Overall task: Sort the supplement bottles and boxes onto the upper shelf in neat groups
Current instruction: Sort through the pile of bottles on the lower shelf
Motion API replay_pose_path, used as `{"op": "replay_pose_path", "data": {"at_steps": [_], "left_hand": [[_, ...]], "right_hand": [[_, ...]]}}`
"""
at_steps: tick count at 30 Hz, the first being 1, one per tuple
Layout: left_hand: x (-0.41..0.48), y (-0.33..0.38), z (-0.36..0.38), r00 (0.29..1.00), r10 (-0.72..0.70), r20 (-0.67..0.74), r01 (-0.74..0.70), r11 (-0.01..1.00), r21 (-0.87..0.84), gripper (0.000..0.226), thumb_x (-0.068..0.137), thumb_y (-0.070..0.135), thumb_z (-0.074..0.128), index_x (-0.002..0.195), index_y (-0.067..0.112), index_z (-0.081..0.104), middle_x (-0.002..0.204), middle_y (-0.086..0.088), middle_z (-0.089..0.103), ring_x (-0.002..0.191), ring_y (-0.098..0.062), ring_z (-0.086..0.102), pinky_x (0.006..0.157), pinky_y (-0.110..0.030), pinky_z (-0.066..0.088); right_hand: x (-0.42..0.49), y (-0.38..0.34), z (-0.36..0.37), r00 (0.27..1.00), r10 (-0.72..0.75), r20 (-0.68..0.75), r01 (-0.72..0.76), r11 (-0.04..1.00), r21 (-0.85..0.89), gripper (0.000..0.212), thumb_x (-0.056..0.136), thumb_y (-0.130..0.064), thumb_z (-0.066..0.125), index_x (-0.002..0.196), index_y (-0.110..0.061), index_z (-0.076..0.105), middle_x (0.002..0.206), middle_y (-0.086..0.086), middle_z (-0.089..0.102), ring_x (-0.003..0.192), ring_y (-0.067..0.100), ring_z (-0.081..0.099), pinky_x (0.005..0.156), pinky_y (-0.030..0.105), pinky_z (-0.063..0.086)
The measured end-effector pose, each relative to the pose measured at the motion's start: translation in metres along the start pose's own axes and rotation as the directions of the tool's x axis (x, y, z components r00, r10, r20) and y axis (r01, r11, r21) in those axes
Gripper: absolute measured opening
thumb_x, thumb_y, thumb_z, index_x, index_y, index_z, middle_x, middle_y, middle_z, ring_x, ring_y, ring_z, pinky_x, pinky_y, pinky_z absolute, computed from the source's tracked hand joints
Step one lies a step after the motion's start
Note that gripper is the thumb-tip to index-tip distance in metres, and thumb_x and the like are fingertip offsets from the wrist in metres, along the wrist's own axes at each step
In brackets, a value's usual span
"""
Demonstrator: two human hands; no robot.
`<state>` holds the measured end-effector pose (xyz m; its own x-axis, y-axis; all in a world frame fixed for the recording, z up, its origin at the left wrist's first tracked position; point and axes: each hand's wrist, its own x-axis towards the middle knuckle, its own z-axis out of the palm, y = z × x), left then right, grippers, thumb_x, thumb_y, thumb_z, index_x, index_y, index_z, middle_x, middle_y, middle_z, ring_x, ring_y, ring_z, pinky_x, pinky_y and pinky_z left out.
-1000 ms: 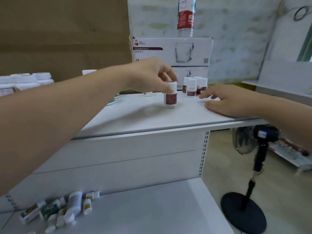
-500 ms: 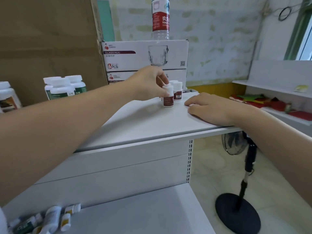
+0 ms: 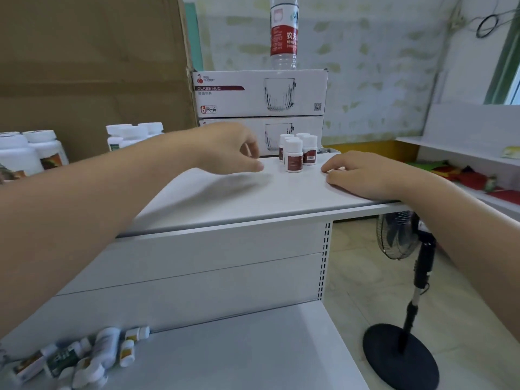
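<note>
Upper shelf (image 3: pixel 225 204), far end: four or five small maroon-label bottles (image 3: pixel 293 160) clustered upright before two stacked "RED CHERRY GLASS MUG" boxes (image 3: pixel 253 94) — left hand (image 3: pixel 229 149) loosely curled, empty, just beside them; right hand (image 3: pixel 363 174) flat on the shelf, holding nothing.

Two bare arms show, uncovered from hand to the frame's edge. The left forearm (image 3: pixel 98 209) looks broad near the camera and tapers far off to the left hand (image 3: pixel 228 149), whose fingers are blurred. The right forearm (image 3: pixel 464 235) is likewise bare, and the right hand (image 3: pixel 363 175) shows more sharply.
</note>
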<state>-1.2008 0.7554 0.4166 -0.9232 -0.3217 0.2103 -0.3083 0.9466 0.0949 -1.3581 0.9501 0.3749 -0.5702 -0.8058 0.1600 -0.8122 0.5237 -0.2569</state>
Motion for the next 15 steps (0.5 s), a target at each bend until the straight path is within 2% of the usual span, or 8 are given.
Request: {"op": "replay_pose_path", "data": {"at_steps": [2, 7, 10, 13, 15], "left_hand": [[-0.024, -0.015, -0.003, 1.000, -0.008, -0.003, 0.008, 0.999, 0.043, 0.023, 0.089, 0.047, 0.061, 0.102, 0.029, 0.063, 0.101, 0.011, 0.065, 0.093, -0.012, 0.061, 0.086, -0.031, 0.050], [-0.088, -0.058, -0.014, 0.993, -0.120, 0.013, 0.120, 0.992, 0.030, 0.023, 0.089, 0.051, 0.058, 0.106, 0.035, 0.062, 0.102, 0.020, 0.063, 0.100, -0.006, 0.060, 0.094, -0.034, 0.049], [-0.129, -0.082, -0.021, 0.989, -0.146, -0.039, 0.146, 0.989, 0.022, 0.019, 0.089, 0.048, 0.058, 0.102, 0.035, 0.064, 0.100, 0.018, 0.065, 0.097, -0.008, 0.061, 0.093, -0.037, 0.050], [-0.175, -0.100, -0.028, 0.980, -0.172, -0.100, 0.176, 0.984, 0.033, 0.019, 0.090, 0.045, 0.057, 0.103, 0.033, 0.064, 0.100, 0.016, 0.065, 0.095, -0.008, 0.061, 0.089, -0.034, 0.050], [-0.209, -0.114, -0.031, 0.971, -0.184, -0.152, 0.193, 0.980, 0.041, 0.021, 0.089, 0.044, 0.057, 0.106, 0.033, 0.062, 0.100, 0.017, 0.063, 0.095, -0.006, 0.061, 0.086, -0.032, 0.049]], "right_hand": [[-0.004, -0.006, -0.002, 1.000, 0.007, -0.020, -0.008, 0.999, -0.034, 0.037, 0.098, -0.040, 0.041, 0.132, -0.031, 0.051, 0.146, -0.004, 0.044, 0.132, 0.017, 0.040, 0.107, 0.034, 0.031], [-0.018, -0.041, -0.001, 0.997, -0.022, -0.080, 0.017, 0.998, -0.066, 0.038, 0.095, -0.037, 0.045, 0.132, -0.030, 0.052, 0.140, -0.003, 0.050, 0.125, 0.019, 0.046, 0.105, 0.039, 0.037], [-0.029, -0.073, 0.005, 0.994, -0.059, -0.089, 0.053, 0.997, -0.061, 0.035, 0.095, -0.033, 0.046, 0.128, -0.026, 0.055, 0.133, 0.000, 0.056, 0.117, 0.021, 0.051, 0.100, 0.038, 0.041], [-0.044, -0.106, 0.015, 0.991, -0.085, -0.101, 0.081, 0.996, -0.044, 0.043, 0.094, -0.036, 0.045, 0.136, -0.028, 0.049, 0.143, -0.003, 0.048, 0.127, 0.020, 0.045, 0.101, 0.036, 0.037], [-0.056, -0.130, 0.022, 0.985, -0.122, -0.123, 0.118, 0.992, -0.038, 0.044, 0.094, -0.037, 0.046, 0.137, -0.029, 0.047, 0.142, -0.003, 0.048, 0.125, 0.020, 0.046, 0.098, 0.035, 0.038]]}}
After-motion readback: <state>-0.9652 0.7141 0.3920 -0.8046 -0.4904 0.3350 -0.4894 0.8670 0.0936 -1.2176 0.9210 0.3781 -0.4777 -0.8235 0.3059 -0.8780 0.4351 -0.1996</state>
